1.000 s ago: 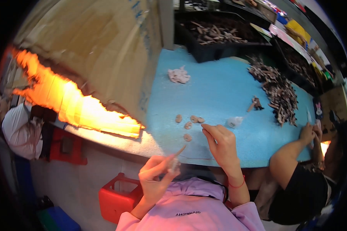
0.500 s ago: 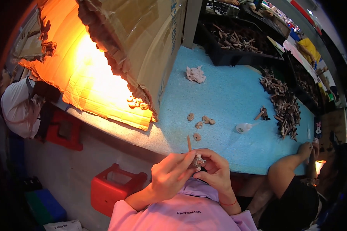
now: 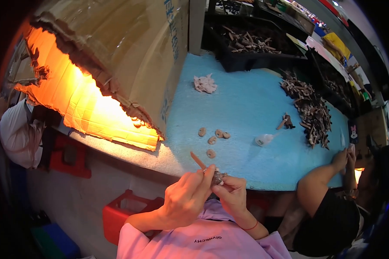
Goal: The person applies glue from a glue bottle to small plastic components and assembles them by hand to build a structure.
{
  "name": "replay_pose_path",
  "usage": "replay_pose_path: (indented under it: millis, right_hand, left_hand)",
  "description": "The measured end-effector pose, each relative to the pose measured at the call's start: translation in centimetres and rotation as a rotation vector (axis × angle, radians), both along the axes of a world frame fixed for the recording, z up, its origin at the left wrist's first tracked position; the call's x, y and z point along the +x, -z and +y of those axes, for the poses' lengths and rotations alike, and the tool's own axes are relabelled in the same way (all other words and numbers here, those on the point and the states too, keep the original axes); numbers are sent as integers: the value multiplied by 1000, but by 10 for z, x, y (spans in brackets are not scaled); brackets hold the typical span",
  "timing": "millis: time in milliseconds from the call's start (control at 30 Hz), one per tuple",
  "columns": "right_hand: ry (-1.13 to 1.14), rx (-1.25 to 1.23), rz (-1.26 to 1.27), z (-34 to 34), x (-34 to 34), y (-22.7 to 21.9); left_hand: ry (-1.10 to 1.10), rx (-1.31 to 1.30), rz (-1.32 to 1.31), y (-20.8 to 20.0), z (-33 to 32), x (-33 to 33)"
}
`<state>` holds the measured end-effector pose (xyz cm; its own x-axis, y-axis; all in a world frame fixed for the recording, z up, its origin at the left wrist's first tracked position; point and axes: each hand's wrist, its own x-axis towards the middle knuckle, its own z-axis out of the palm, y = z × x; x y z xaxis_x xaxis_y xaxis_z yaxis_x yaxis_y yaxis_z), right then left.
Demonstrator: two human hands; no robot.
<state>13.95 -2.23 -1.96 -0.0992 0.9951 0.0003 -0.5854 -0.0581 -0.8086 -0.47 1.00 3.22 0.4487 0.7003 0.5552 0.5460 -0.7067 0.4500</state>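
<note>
Close to the table's near edge, a small dark figurine (image 3: pixel 218 177) with pale parts is held between my two hands. My left hand (image 3: pixel 183 196) pinches it from the left, and a flat tan stick (image 3: pixel 197 159) juts up and left beside those fingers. Whether the stick is fixed to the figurine, I cannot tell. My right hand (image 3: pixel 232 194) has thumb and fingers closed on the figurine's right side. Just beyond lie several small round tan pieces (image 3: pixel 211 153). A white squeeze bottle (image 3: pixel 263 139) with a thin nozzle lies to their right.
A torn cardboard box (image 3: pixel 134 56), brightly lit inside, stands at left. Crumpled tissue (image 3: pixel 205 83) lies on the blue tabletop (image 3: pixel 242 99). Many dark figures (image 3: pixel 311 112) are heaped at right, near black trays (image 3: pixel 237 60). A co-worker (image 3: pixel 328 207) sits at right. Red stools (image 3: pixel 116 216) stand below.
The stick has swung from upright to leaning left as the figurine turned in my fingers. My hands are slightly lower and further left in view. The whole view has shifted a little.
</note>
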Motion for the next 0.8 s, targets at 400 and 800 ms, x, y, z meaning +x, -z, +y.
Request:
replay_pose_path:
  millis: [400,800]
  right_hand:
    - [-31,-45,-115,5,3,-5]
    - [431,454,-1344,131,20,-38]
  left_hand:
    - [-21,-10,-41,-5,7,3]
    - [-40,165,120,-7,-1,-41]
